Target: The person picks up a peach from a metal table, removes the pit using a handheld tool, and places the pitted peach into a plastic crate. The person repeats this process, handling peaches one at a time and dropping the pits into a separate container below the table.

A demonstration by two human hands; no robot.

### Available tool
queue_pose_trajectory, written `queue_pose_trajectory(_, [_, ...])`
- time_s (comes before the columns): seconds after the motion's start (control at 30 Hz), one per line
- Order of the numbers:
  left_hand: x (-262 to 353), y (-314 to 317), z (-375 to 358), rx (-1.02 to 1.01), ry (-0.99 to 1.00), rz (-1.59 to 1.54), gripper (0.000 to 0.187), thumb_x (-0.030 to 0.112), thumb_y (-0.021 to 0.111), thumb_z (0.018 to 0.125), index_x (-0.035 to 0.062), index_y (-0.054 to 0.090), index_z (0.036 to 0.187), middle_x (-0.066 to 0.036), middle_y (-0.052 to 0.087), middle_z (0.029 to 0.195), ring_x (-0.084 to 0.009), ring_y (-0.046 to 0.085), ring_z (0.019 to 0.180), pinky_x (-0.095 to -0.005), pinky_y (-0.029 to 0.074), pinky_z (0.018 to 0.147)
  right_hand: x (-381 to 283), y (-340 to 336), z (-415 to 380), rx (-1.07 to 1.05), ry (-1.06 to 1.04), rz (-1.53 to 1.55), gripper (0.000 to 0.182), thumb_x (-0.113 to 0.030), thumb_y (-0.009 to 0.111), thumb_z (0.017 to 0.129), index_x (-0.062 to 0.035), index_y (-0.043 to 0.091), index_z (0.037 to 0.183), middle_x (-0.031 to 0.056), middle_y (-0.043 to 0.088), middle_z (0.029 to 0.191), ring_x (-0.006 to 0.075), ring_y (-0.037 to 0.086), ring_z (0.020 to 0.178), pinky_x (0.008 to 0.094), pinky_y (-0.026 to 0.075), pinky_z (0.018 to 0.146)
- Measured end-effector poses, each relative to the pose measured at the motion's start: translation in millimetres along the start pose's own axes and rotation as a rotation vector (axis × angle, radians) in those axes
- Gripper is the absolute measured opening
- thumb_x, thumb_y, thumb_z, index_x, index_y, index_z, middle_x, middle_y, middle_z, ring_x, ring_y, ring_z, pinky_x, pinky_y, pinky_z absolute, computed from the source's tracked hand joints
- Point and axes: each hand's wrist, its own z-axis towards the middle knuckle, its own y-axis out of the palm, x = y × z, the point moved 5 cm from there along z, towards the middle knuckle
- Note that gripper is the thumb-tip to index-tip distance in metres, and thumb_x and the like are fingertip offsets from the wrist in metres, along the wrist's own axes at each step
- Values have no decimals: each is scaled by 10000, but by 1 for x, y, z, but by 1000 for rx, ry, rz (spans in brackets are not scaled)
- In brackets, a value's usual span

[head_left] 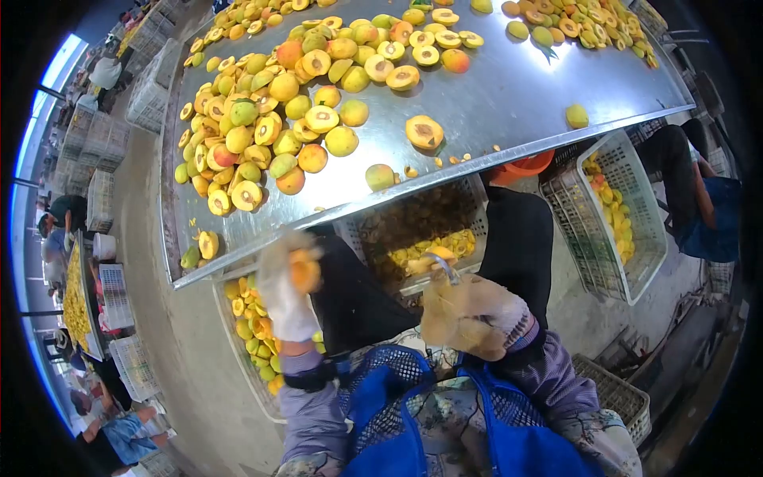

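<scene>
My left hand [290,282], in a pale glove and blurred by motion, holds an orange peach half [304,270] just below the table's front edge. My right hand [474,314], in a stained tan glove, is closed round a tool with a curved metal tip [443,266]. Behind that tip lies a yellow fruit piece, over a crate [481,208] of pits and scraps between my knees. Halved and whole peaches [262,119] are heaped on the metal table [509,103]. A crate of peach halves [256,338] stands below my left hand.
An orange container [524,167] sits under the table edge. To its right a tilted white crate [572,226] holds fruit, beside a seated person [687,187]. Another crate [620,393] is at lower right. Stacked crates [91,143] and several people are at the far left.
</scene>
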Motion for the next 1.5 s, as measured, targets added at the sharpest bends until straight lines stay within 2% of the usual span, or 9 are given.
queue_pose_trajectory(0.1, [-84, -15, -42, -135, -964, 149, 237, 217, 577, 891, 16, 673, 971, -136, 681, 942, -297, 594, 1006, -388, 448, 879, -14, -8, 9, 69, 120, -199, 325, -320, 550, 963, -5, 613, 1009, 23, 600, 614, 79, 501, 409, 194, 385, 392])
queue_pose_trajectory(0.2, [-50, -2, -14, -159, -218, 312, 227, 215, 588, 900, 28, 697, 968, -154, 680, 1035, -308, 577, 1090, -390, 434, 951, -23, 3, 23, 102, -46, -497, 273, -306, 567, 936, -44, 628, 887, 19, 541, 514, 108, 481, 367, 227, 316, 342])
queue_pose_trajectory(0.43, [23, 150, 114, -298, -161, -223, 518, 274, 591, 896, -16, 513, 1317, -197, 503, 1385, -318, 472, 1292, -364, 355, 1081, -28, -6, 20, 312, 251, -590, 267, -326, 591, 865, -67, 546, 817, 56, 538, 535, 131, 512, 389, 245, 397, 365])
queue_pose_trajectory(0.63, [33, 227, 147, -920, -452, -72, 768, 368, 713, 772, 16, 428, 1392, -198, 504, 1370, -298, 615, 1116, -362, 534, 880, -34, -24, 10, 418, 210, -668, 276, -340, 566, 901, -69, 513, 883, 50, 548, 571, 129, 527, 412, 246, 439, 383])
queue_pose_trajectory(0.87, [33, 174, 103, -436, -784, -1291, 480, 143, 637, 882, -26, 474, 1300, -107, 638, 1115, -175, 625, 903, -301, 533, 758, -35, -39, 24, 398, 10, -861, 302, -346, 545, 924, -47, 505, 909, 54, 575, 622, 141, 571, 461, 263, 470, 417])
queue_pose_trajectory(1.07, [33, 129, 52, -424, -719, -1195, 390, 79, 615, 877, -32, 522, 1239, -122, 642, 1115, -159, 615, 993, -303, 497, 893, -39, -20, 17, 517, 130, -1128, 299, -318, 610, 900, -29, 578, 968, 69, 620, 684, 162, 650, 644, 318, 502, 614])
queue_pose_trajectory(1.17, [39, 115, 38, -312, -817, -1464, 427, 151, 652, 868, -17, 497, 1228, -169, 629, 1133, -217, 636, 977, -352, 513, 895, -51, 0, 8, 456, -465, -1497, 296, -312, 625, 890, -53, 580, 1026, 121, 639, 748, 210, 682, 733, 346, 519, 676])
queue_pose_trajectory(1.23, [44, 117, 31, -334, -764, -1422, 744, 355, 686, 815, -8, 405, 1400, -111, 605, 1158, -211, 616, 977, -314, 507, 757, -50, 5, 11, 505, -316, -1347, 289, -306, 629, 889, -55, 584, 1025, 121, 642, 747, 217, 682, 722, 344, 521, 668])
queue_pose_trajectory(1.5, [77, 102, 23, -253, -812, -1668, 579, 290, 589, 942, -19, 390, 1388, -164, 542, 1278, -248, 550, 1166, -386, 437, 1019, -37, 11, 12, 496, -309, -1321, 238, -240, 641, 881, -65, 588, 1032, 78, 593, 764, 268, 667, 675, 376, 534, 584])
